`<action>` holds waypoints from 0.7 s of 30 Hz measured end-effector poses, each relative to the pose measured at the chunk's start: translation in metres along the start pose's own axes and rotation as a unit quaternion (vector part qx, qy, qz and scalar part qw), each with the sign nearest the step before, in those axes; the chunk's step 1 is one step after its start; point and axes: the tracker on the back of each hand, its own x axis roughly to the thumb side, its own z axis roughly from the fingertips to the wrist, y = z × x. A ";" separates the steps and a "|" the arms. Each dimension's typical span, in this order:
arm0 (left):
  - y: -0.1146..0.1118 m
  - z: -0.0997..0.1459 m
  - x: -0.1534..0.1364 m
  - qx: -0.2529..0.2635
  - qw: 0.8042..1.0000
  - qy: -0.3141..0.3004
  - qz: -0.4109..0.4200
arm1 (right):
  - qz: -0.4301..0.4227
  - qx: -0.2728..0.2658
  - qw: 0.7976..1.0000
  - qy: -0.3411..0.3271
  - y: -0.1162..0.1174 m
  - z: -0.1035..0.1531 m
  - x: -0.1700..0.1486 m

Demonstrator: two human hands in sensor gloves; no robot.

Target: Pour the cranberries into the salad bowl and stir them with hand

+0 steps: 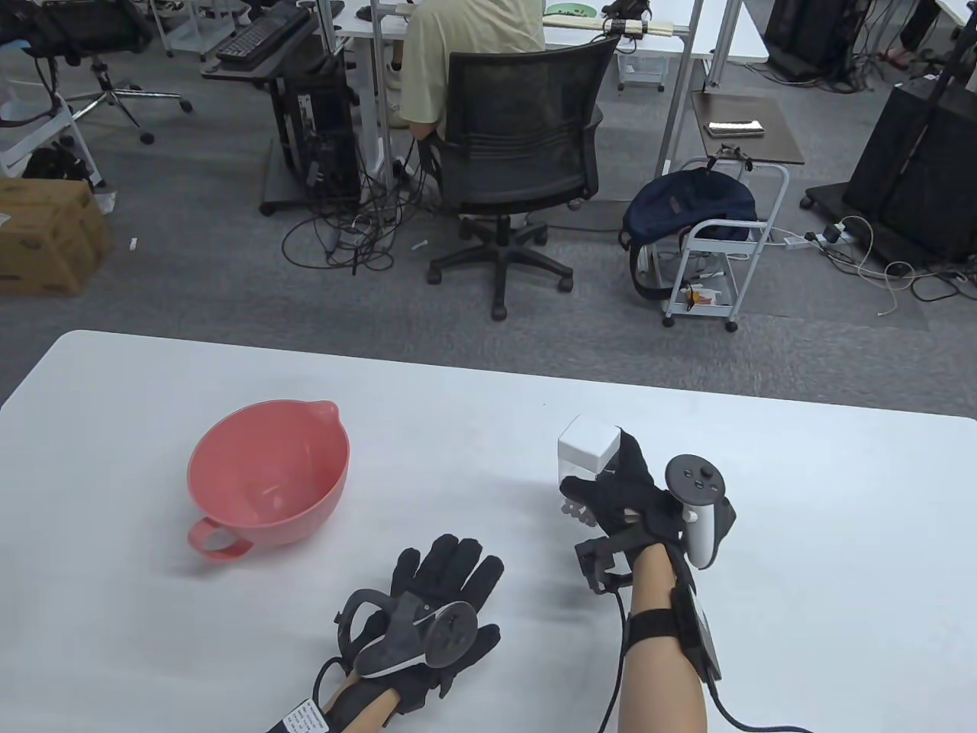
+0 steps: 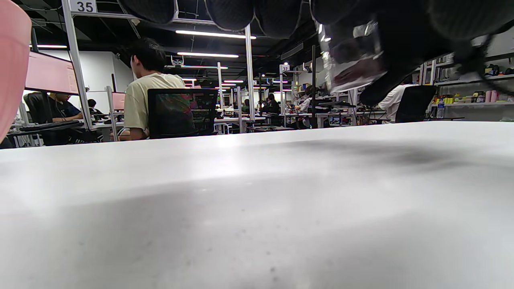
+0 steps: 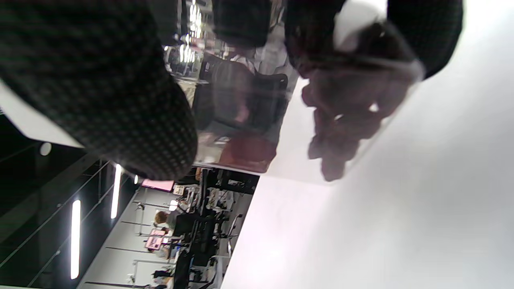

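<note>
You see: 1 pink bowl (image 1: 269,477) at 9 o'clock, 1 clear container (image 1: 586,456) w/ white lid at 3 o'clock, 2 gloved hands: left hand (image 1: 436,592), right hand (image 1: 633,496).

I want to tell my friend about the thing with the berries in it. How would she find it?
Look at the big white table, then go to its right side, away from the pink bowl. There the right hand in a black glove grips a small clear container. It has a white square lid and dark red berries inside, and it is the only see-through thing on the table.
</note>
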 end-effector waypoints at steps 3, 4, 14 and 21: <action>0.001 0.000 -0.002 0.001 1.000 0.003 -0.002 | 0.002 0.005 1.000 -0.022 -0.009 0.025 -0.005; 0.001 0.001 -0.004 0.003 1.000 0.005 0.003 | 0.000 0.005 1.000 -0.026 -0.012 0.033 -0.007; -0.002 0.000 -0.009 0.005 1.000 0.011 0.018 | -0.035 0.014 0.998 -0.054 -0.012 0.091 -0.031; 0.000 0.001 -0.012 0.031 0.998 0.015 0.050 | -0.029 0.043 0.997 -0.059 -0.003 0.107 -0.052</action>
